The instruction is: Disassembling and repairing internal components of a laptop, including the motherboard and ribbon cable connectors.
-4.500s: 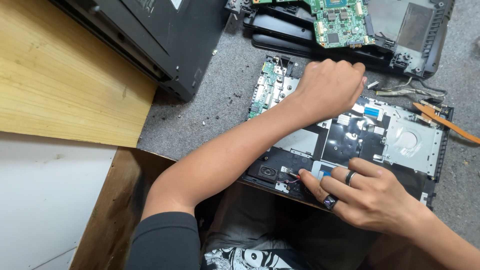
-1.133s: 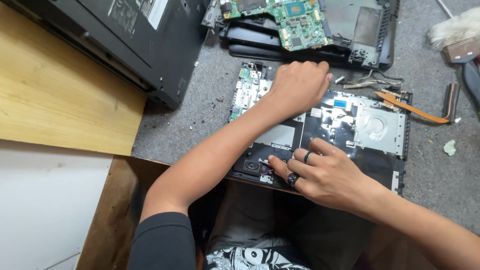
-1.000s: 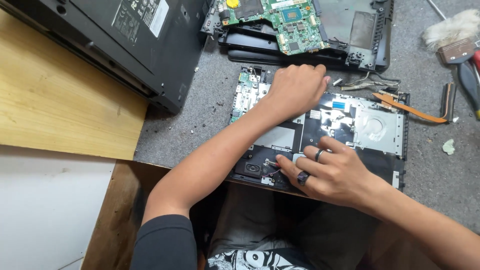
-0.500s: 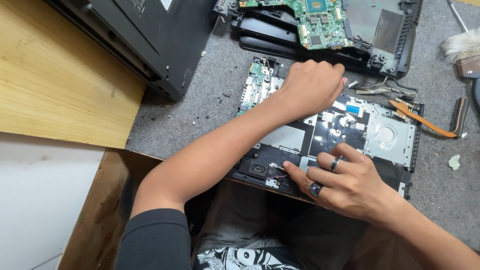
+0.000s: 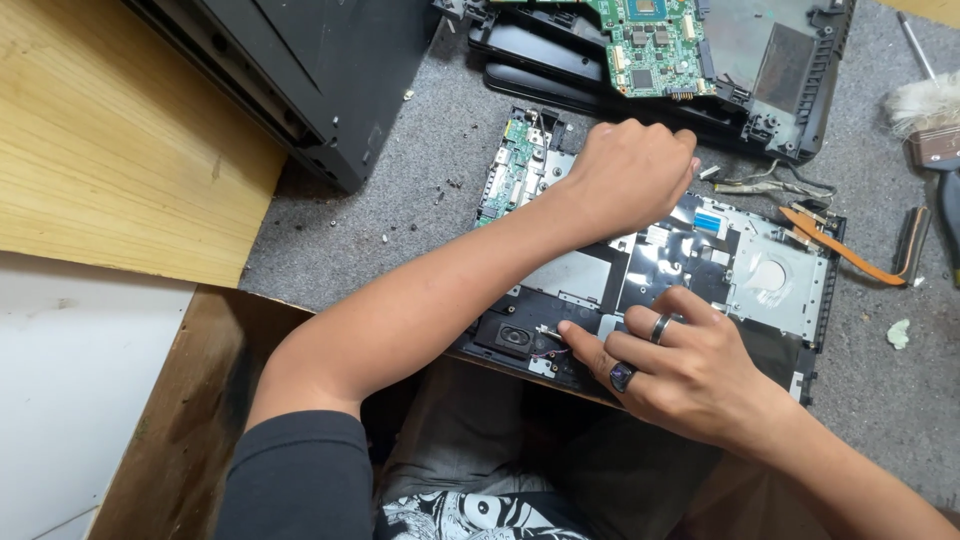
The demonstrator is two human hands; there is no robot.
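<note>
Plastic and stamped metal made up the opened laptop base [image 5: 700, 270], a flat black shell lying on the grey felt-like mat [image 5: 400, 210] at the middle of the scene, its near edge overhanging the table edge above the person's lap. Silver shielding plates, a small blue tab and a round-marked metal bay covered its right half. The left hand [image 5: 630, 175] was curled into a loose fist on the far left corner of the shell, knuckles up; whether it gripped anything could not be told, since the fingers were tucked under. The right hand [image 5: 690, 375], wearing two rings, lay spread on the near edge, fingers extended and grasping nothing, its index fingertip touching the area just right of a small oval speaker [image 5: 515, 335] with thin red wires.

A narrow green circuit board [image 5: 510, 165] stood along the shell's left edge, partly hidden by the left wrist. Beyond lay another laptop shell [image 5: 790, 60] carrying a green motherboard [image 5: 650, 45], cut off at the top. An orange flat strip [image 5: 840, 255] lay at right, a bristly brush [image 5: 925, 105] farther right, a black case [image 5: 320, 70] at far left.
</note>
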